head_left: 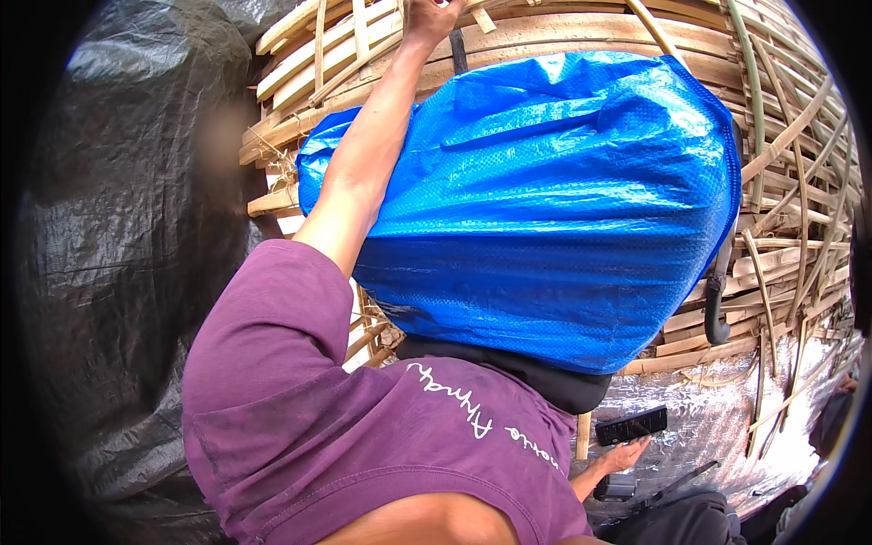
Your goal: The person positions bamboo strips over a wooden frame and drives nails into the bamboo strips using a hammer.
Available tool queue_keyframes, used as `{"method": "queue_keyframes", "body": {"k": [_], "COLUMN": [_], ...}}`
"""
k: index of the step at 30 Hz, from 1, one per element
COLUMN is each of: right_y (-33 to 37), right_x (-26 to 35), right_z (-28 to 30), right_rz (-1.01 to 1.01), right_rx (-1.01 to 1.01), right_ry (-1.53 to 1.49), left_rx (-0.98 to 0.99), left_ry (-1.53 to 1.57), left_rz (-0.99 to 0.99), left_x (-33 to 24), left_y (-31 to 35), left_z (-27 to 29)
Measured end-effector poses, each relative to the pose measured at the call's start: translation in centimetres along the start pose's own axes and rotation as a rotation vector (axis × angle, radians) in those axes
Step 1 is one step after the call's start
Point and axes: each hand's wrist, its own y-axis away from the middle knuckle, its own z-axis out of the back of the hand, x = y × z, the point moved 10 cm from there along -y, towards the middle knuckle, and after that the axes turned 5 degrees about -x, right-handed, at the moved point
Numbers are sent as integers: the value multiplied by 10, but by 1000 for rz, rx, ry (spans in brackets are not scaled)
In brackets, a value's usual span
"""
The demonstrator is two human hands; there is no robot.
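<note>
My left arm reaches across a large blue woven plastic sheet or sack, its surface creased and shiny. At the top edge of the picture my left hand is partly cut off; its fingers look curled, and what they hold, if anything, cannot be made out. The hand is up among pale split-wood or bamboo slats, near a short wooden piece. The blue material bulges over something hidden, with a black padded edge below it. My right hand does not show.
Dark plastic sheeting hangs or lies on the left. Stacked slats and loose sticks fill the right. A curved black handle juts beside the blue material. At lower right another person's hand is at a black phone, above silvery sheeting.
</note>
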Motion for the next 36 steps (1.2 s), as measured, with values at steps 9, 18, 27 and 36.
{"method": "queue_keyframes", "body": {"k": [9,18,27,36], "right_y": [3,-11,-6,-7], "right_x": [2,-18,-12,-15], "right_z": [-3,4,5,4], "right_rz": [-52,39,-30,-24], "right_rx": [6,-6,-25,-18], "right_ry": [-32,15,-24,-25], "left_rx": [-1,3,17,15], "left_ry": [-24,-43,24,-8], "left_rz": [-21,1,11,25], "left_x": [-1,2,3,5], "left_y": [0,0,1,2], "left_z": [1,-2,-4,-3]}}
